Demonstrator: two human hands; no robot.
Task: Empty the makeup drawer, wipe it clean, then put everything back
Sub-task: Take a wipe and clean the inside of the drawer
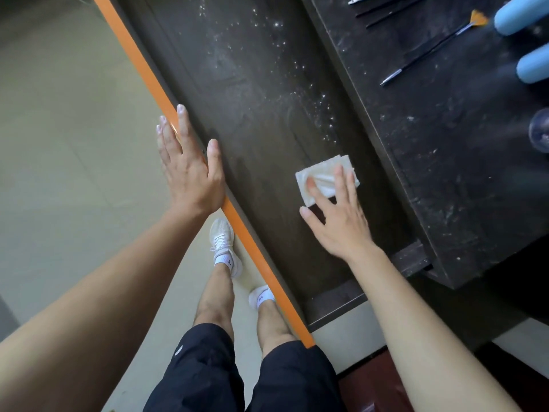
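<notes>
Dark drawer (267, 84) pulled open, dusty; white wipe (323, 179) inside.

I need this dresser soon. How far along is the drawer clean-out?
Done: the drawer is emptied; brushes and blue containers lie on the top beside it. In hand: the right hand presses a white wipe on the drawer floor while the left hand rests on the orange front edge. Left: white specks farther along the floor need wiping, then everything goes back.
</notes>
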